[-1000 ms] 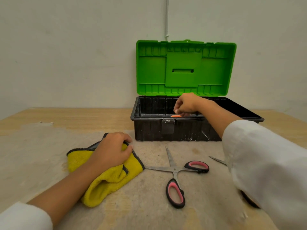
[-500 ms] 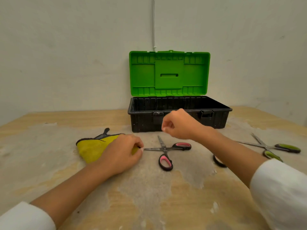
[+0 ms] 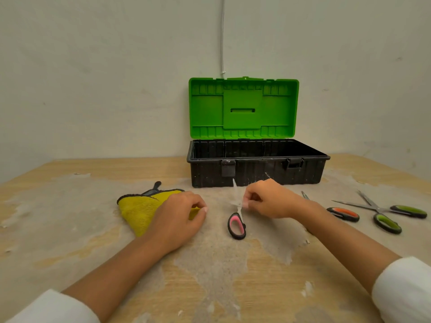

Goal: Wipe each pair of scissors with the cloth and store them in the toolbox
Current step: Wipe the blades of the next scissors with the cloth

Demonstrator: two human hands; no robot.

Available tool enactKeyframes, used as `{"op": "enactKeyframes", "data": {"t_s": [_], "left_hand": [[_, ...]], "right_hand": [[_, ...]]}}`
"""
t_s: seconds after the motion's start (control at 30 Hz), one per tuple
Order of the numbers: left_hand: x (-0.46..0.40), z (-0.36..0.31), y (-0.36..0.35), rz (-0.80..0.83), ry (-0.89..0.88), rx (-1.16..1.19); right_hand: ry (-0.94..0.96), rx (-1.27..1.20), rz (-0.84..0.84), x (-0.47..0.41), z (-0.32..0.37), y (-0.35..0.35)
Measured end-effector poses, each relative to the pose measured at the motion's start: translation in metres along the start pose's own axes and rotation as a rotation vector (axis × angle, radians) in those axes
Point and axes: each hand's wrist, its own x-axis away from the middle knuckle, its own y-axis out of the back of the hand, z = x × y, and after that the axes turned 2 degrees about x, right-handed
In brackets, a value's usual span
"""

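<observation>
No brand, label or writing can be read on anything here.

The right hand (image 3: pixel 270 199) has its fingers curled and pinches the pink scissors (image 3: pixel 236 223) near the pivot, thumb and fingertips closing on the metal just above the handle. The blades are blurred; one points toward 12 o'clock at the toolbox (image 3: pixel 256 169), and one pink-and-black handle loop lies on the table (image 3: pixel 70 229) at 7 o'clock from the hand. The other loop is hidden under the hand.

The left hand (image 3: pixel 179 217) lies knuckles-up on the cloth (image 3: pixel 140 208), fingers curled down onto its right corner; whether they grip the fabric or only press it cannot be told. The yellow cloth lies folded, running toward 10 o'clock from that hand, with a dark edge along its far side. The pink scissors lie just to the 3 o'clock side of the left hand, apart from the cloth.

The toolbox stands at 12 o'clock from both hands, black base open, green lid (image 3: pixel 243 108) upright against the wall. What lies inside cannot be seen.

At 3 o'clock from the right hand lie the orange scissors (image 3: pixel 342 213), partly hidden behind the wrist, and farther the same way the green scissors (image 3: pixel 384 215), blades spread wide and pointing toward 10 o'clock.
</observation>
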Motion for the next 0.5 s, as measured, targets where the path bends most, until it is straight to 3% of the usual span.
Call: {"op": "enactKeyframes", "data": {"t_s": [0.23, 0.4, 0.5], "left_hand": [[0.0, -0.016, 0.0, 0.029, 0.014, 0.185], [-0.005, -0.013, 0.006, -0.099, 0.112, 0.343], [-0.011, -0.009, 0.018, -0.239, 0.211, 0.457]], "right_hand": [[-0.114, -0.548, 0.006, 0.005, 0.015, 0.012], [-0.136, -0.768, -0.116, 0.0, 0.037, 0.018], [-0.16, -1.029, -0.182, -0.007, 0.047, 0.025]]}}
